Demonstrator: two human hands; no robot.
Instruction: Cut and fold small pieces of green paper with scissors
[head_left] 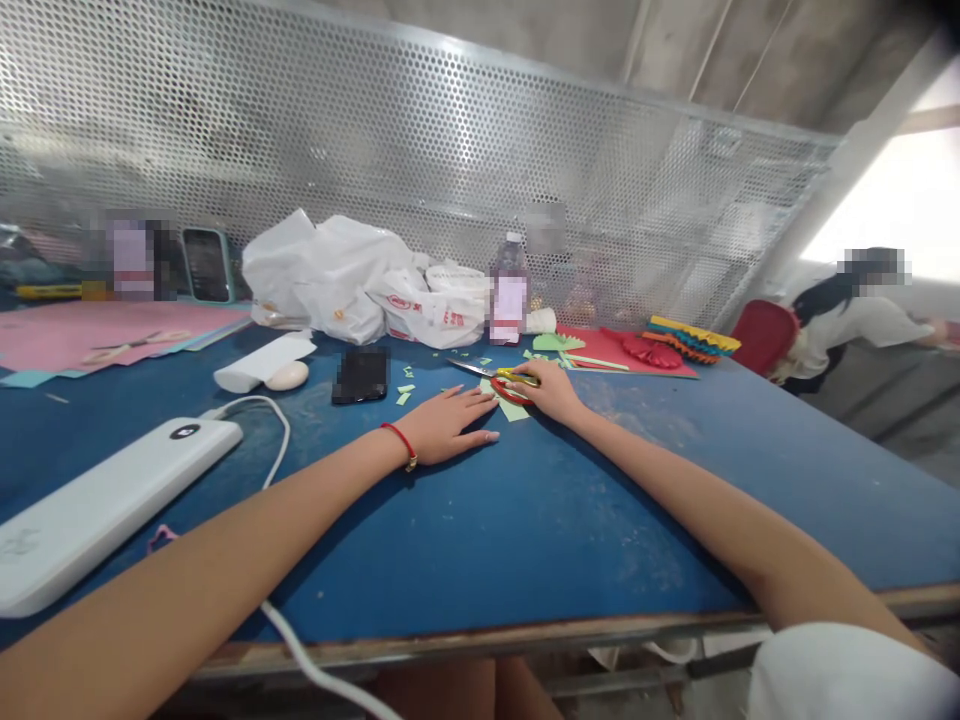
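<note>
My left hand (450,425) lies flat on the blue table, fingers stretched out toward the scissors and a red cord bracelet at its wrist. In my right hand (553,392) is a pair of scissors (474,368) with yellow and red handles, its blades pointing left. A light green piece of paper (514,411) lies beneath the handles, between the two hands; its upper part is hidden. Small green paper scraps (406,390) are scattered just beyond my left hand.
Left are a white power bank (112,510) with a cable and a black phone (361,376). White plastic bags (337,275) and a bottle (509,290) stand at the back. Red paper (600,345) and folded coloured paper (694,340) lie right. A person (847,315) sits beyond.
</note>
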